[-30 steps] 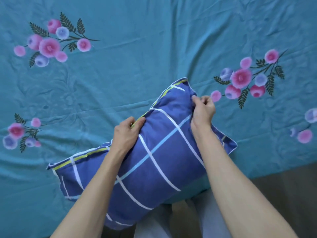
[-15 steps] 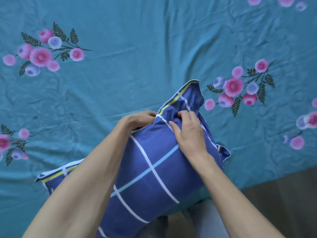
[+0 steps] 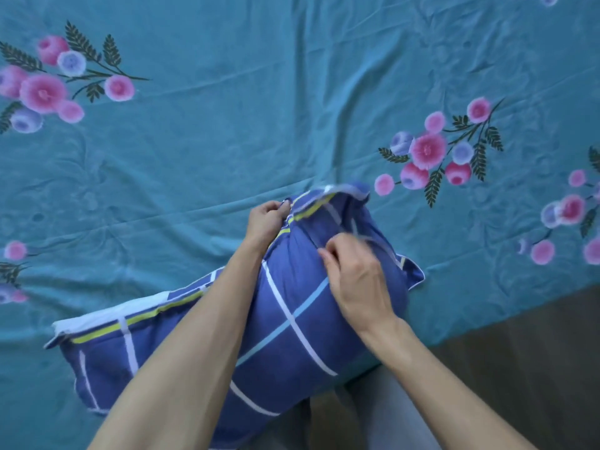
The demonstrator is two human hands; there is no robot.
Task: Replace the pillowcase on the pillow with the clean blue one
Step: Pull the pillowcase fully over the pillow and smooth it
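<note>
Two bare forearms cross over the dark blue pillowcase with white and light-blue check lines (image 3: 292,319), which covers the pillow lying at the bed's near edge on a teal bedsheet printed with pink flowers (image 3: 227,125). The left hand (image 3: 264,222) pinches the yellow-striped seam at the far corner. The right hand (image 3: 354,277) is blurred, its grip curled pinching cloth. Wrinkled sheet lies open beyond; dark floor (image 3: 535,368) at right.
</note>
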